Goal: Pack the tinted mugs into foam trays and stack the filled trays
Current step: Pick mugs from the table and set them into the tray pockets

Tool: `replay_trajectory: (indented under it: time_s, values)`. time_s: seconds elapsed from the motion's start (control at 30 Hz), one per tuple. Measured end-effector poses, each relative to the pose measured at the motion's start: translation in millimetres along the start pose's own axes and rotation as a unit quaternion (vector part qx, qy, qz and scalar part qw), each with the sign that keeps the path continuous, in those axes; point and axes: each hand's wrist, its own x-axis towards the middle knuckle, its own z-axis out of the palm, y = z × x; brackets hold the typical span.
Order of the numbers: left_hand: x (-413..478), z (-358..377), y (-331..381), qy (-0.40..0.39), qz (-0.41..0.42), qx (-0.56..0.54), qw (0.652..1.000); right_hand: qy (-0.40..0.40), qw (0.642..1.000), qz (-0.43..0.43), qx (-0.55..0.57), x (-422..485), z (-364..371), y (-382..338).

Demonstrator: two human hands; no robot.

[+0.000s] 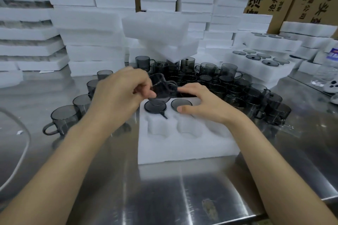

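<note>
Over the steel desk [201,188], left hand [118,95], fingers pinched on a tilted smoky-grey glass mug [161,86], handle toward the right, just above the back-left pocket of the white foam tray [182,150]. Right hand [203,104] resting loose-fingered, gripping nothing, beside a seated grey mug [181,105] in the next pocket. Empty pockets toward the tray's front edge; left hand nearer.

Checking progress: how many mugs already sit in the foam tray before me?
2: the back-left mug and the back-middle mug, each in a pocket. The right hand may hide a third; the left hand holds another mug.
</note>
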Motion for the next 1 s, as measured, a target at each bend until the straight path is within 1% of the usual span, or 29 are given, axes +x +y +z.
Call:
replay_trajectory:
  time_s: [0.07, 0.13, 0.2, 0.3, 0.4, 0.47, 0.53, 0.6, 0.7, 0.83, 1.0]
  values:
    - [-1.4, 8.5, 2.5, -0.002, 0.073, 0.050, 0.996, 0.003, 0.999, -0.046, 0.020, -4.1, -0.7, -1.2]
    - [-4.0, 15.0, 2.5, -0.015, 0.160, 0.085, 0.983, 0.011, 0.996, -0.082, 0.039, -6.0, -1.2, -1.8]
    - [-6.3, 20.5, 2.0, -0.014, 0.219, 0.111, 0.969, 0.017, 0.993, -0.103, 0.058, -6.2, 0.1, -2.9]
    - [-7.4, 26.3, 1.9, 0.010, 0.248, 0.110, 0.962, 0.027, 0.989, -0.120, 0.080, -6.7, 3.5, -6.2]
    - [-9.7, 33.3, 3.3, 0.036, 0.263, 0.087, 0.960, 0.065, 0.983, -0.140, 0.095, -7.7, 4.9, -7.8]
    - [-11.6, 38.2, 5.5, 0.053, 0.240, 0.054, 0.968, 0.099, 0.978, -0.146, 0.114, -7.4, 4.6, -7.9]
    - [-11.4, 41.2, 5.4, 0.082, 0.179, -0.004, 0.980, 0.137, 0.970, -0.140, 0.143, -6.7, 2.7, -7.7]
    - [-9.7, 41.4, 2.8, 0.107, 0.125, -0.018, 0.986, 0.163, 0.963, -0.122, 0.177, -6.2, 0.1, -6.7]
    - [-8.5, 39.9, -4.3, 0.120, 0.089, 0.025, 0.989, 0.173, 0.955, -0.093, 0.223, -6.0, -2.4, -3.9]
    - [-9.6, 38.0, -11.8, 0.101, 0.020, 0.079, 0.992, 0.190, 0.954, -0.067, 0.223, -6.7, -5.5, 0.0]
    - [-8.7, 33.1, -26.2, 0.087, -0.070, 0.111, 0.987, 0.211, 0.952, -0.037, 0.219, -7.6, -14.0, 7.3]
